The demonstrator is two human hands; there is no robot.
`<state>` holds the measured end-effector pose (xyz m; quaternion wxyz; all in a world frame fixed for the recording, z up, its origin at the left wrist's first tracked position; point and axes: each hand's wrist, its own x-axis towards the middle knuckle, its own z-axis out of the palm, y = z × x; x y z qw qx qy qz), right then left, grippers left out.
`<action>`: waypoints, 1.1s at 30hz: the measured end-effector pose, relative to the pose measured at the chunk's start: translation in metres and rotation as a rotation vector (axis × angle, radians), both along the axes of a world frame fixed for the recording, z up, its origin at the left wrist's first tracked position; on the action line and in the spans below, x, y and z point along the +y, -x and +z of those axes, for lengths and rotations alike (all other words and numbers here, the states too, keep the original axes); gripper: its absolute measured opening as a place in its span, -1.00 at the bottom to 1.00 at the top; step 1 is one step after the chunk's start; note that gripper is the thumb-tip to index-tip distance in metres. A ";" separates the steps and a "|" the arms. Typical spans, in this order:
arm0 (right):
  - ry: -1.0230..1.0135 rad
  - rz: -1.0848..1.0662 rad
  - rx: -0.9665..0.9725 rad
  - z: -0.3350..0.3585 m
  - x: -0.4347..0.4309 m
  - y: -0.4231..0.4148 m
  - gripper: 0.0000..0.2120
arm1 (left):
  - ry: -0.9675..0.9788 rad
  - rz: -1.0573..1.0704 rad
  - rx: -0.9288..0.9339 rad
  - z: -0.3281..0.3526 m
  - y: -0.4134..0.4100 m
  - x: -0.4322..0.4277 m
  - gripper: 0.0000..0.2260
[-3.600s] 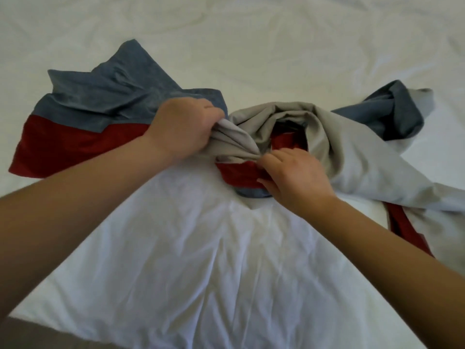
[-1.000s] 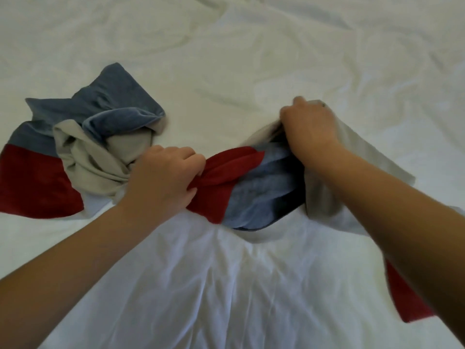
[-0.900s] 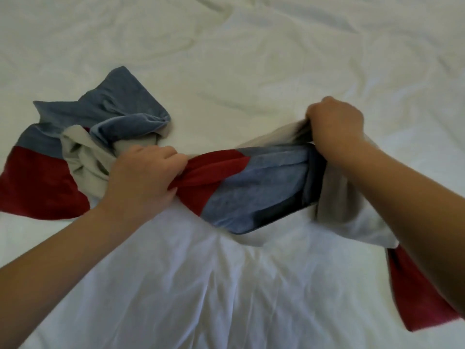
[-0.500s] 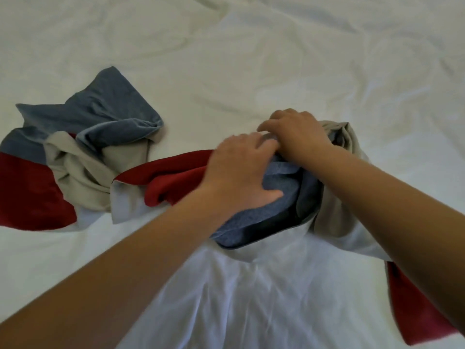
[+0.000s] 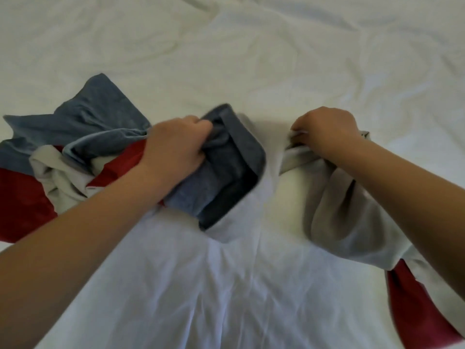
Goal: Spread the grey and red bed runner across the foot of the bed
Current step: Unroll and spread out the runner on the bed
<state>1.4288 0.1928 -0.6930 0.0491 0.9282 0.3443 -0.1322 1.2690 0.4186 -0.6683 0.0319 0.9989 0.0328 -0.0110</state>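
Left hand [image 5: 176, 144] first: its fingers are curled tight round a bunched fold of the bed runner [image 5: 226, 172], gripping the blue-grey cloth where it rolls over on itself near the middle of the view. The right hand [image 5: 327, 129] is off to the other side, well apart from the left, knuckles up. Its fingers pinch a twisted rope of the runner's pale beige backing. Between the two hands everything is blurred, and I can't tell pale backing from bedding there.

The runner lies crumpled on the white sheet [image 5: 251, 59], not flat anywhere. To the left of the left hand it is heaped in a tangle. A blue-grey flap points away up the sheet, and a broad red band sits at the far left edge. Pale backing is twisted between them, and a red strip runs in under the left forearm [image 5: 88, 235]. Below the right forearm [image 5: 407, 187] the backing hangs in a loose pouch. A red end trails toward the lower right corner, partly hidden by that arm.

Under it all the sheet is wrinkled, with long creases fanning out in the foreground and softer folds further up. Both forearms are bare.
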 end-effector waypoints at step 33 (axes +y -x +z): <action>-0.073 -0.179 0.515 -0.002 -0.026 0.044 -0.76 | -0.238 0.067 0.323 -0.015 -0.083 -0.010 -0.72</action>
